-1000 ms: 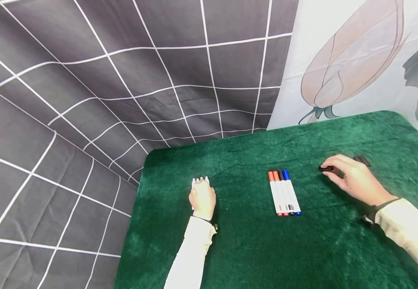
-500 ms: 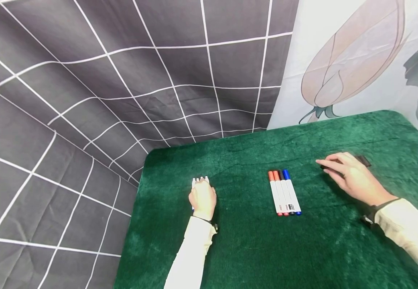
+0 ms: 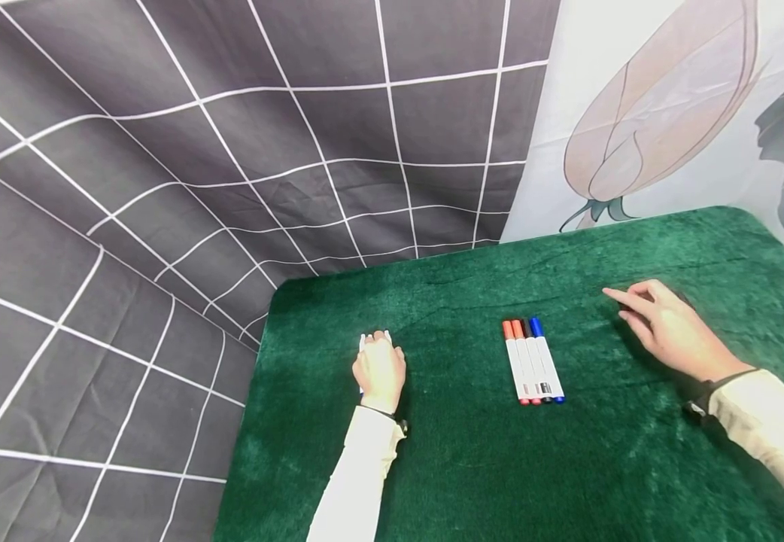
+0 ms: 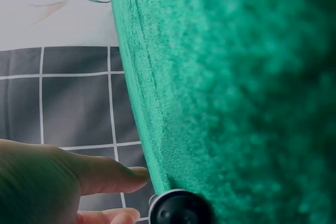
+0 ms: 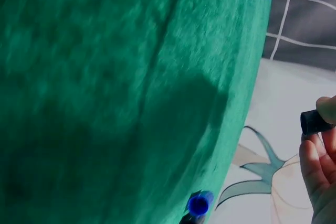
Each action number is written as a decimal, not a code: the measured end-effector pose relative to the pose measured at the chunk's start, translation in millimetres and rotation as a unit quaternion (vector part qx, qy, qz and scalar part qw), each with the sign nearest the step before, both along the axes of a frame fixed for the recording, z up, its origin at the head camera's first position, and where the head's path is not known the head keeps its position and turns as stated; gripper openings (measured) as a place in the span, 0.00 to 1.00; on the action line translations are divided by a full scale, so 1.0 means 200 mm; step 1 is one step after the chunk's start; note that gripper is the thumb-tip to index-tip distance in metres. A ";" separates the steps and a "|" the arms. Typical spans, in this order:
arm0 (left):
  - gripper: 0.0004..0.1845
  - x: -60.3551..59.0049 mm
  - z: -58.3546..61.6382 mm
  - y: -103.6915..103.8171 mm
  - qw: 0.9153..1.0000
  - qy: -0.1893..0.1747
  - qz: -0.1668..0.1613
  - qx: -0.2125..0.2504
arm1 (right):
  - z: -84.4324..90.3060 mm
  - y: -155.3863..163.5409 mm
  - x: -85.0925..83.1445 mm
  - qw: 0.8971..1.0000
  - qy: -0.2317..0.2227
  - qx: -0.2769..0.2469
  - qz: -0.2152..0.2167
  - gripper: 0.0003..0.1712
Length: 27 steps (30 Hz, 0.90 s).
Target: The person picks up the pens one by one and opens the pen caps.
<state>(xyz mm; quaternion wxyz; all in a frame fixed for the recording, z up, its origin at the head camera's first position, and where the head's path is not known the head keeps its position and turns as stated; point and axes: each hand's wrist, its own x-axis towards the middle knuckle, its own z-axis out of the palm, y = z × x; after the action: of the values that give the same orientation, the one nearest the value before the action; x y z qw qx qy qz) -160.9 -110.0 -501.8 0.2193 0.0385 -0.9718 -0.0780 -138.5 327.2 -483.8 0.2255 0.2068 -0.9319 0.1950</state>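
1. Counter (image 3: pixel 473 467): a green velvet-covered surface that carries everything in hand. A grey grid-patterned cloth (image 3: pixel 229 150) hangs behind it on the left and a pale floral cloth (image 3: pixel 663 113) on the right.
2. Right hand (image 3: pixel 670 331): lies low over the far right part of the counter, well apart from the row of markers, with the forefinger stretched forward. In the right wrist view its fingers (image 5: pixel 315 156) pinch a short black cylinder (image 5: pixel 314 121) at their tips. In the head view the hand hides this piece.
3. Left hand (image 3: pixel 380 370): rests near the counter's left edge, lying over a white thing (image 3: pixel 373 340). Whether the fingers clasp it or merely lie on it cannot be told. The left wrist view shows one finger held fairly straight beside the counter's edge and no held object.
4. Row of markers (image 3: pixel 533 361): four white-barrelled markers lie side by side, touching, near the middle of the counter. Their caps point away from the person and run orange, red, dark and blue. Neither hand touches them.
5. Progress, as a judgement: the four capped markers appear settled and finished with. The black cylinder in the right hand and the white thing under the left look like the parts not yet dealt with.
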 end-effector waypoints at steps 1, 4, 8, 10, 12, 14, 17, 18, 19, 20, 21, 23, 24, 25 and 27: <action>0.14 0.00 0.00 0.00 1.000 0.002 0.001 0.002 | 0.00 0.01 0.00 1.000 -0.003 -0.003 -0.006 0.33; 0.13 0.00 0.01 0.00 1.000 0.006 0.002 0.006 | 0.00 0.05 -0.02 1.000 -0.015 -0.011 -0.025 0.33; 0.13 0.00 0.02 0.00 1.000 -0.004 0.007 0.014 | 0.00 0.13 -0.03 0.997 -0.043 -0.013 -0.056 0.30; 0.13 0.00 0.02 0.00 1.000 -0.009 0.009 0.018 | 0.00 0.17 -0.03 0.995 -0.060 -0.017 -0.075 0.27; 0.13 0.00 0.02 0.00 1.000 -0.010 0.010 0.020 | 0.00 0.20 -0.03 0.992 -0.080 -0.012 -0.097 0.24; 0.13 0.00 0.02 0.00 1.000 -0.010 0.009 0.021 | 0.00 0.23 -0.04 0.989 -0.092 -0.008 -0.119 0.23; 0.15 0.01 0.03 0.00 1.000 -0.010 0.004 0.019 | -0.01 0.28 -0.05 0.983 -0.106 0.009 -0.150 0.22; 0.15 0.01 0.03 0.00 1.000 -0.009 0.002 0.018 | -0.01 0.30 -0.05 0.981 -0.112 0.013 -0.160 0.22; 0.16 0.01 0.03 0.00 1.000 -0.010 0.000 0.016 | -0.01 0.31 -0.06 0.978 -0.119 0.015 -0.170 0.22; 0.16 0.01 0.03 0.00 1.000 -0.010 -0.002 0.015 | -0.01 0.33 -0.06 0.976 -0.126 0.018 -0.179 0.22; 0.16 0.02 0.03 0.00 1.000 -0.010 -0.003 0.015 | -0.01 0.34 -0.07 0.973 -0.132 0.020 -0.189 0.22; 0.16 0.02 0.03 0.00 1.000 -0.010 -0.004 0.016 | -0.02 0.37 -0.08 0.966 -0.151 0.019 -0.208 0.21; 0.16 0.02 0.03 0.00 1.000 -0.010 -0.005 0.017 | -0.02 0.38 -0.08 0.963 -0.159 0.017 -0.216 0.21; 0.16 0.02 0.03 0.00 1.000 -0.011 -0.005 0.019 | -0.02 0.39 -0.09 0.961 -0.164 0.014 -0.222 0.20; 0.16 0.02 0.03 0.00 1.000 -0.013 -0.007 0.023 | -0.03 0.41 -0.09 0.956 -0.175 0.011 -0.234 0.18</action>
<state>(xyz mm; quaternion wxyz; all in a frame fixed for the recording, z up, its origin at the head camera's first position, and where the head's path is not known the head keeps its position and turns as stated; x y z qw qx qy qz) -157.8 -110.1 -495.1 0.2055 0.0376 -0.9727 -0.1009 -157.0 409.5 -490.0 0.0954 -0.0517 -0.9812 0.1595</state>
